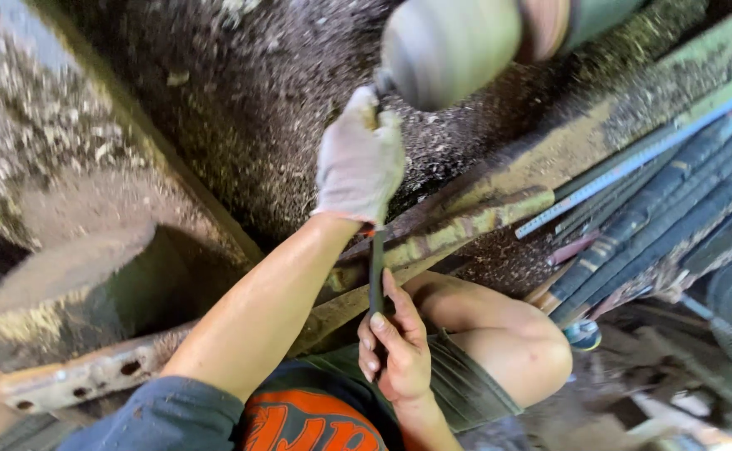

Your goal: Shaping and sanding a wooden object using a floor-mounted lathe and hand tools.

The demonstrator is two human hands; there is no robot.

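A long dark turning chisel (376, 276) runs from my lap up toward a blurred, spinning grey wooden piece (449, 46) on a lathe. My left hand (359, 159), in a white cloth glove, is closed over the tool's upper part near the spinning piece. My right hand (395, 347), bare, grips the tool's lower handle close to my body. The tool's tip is hidden behind the gloved hand.
A worn, yellowish-green metal bar (466, 225) crosses under the tool. Wood shavings cover the dark lathe bed (241, 108). Several long dark chisels and a blue ruler (633, 159) lie at the right. My bent knee (533, 351) is beneath them.
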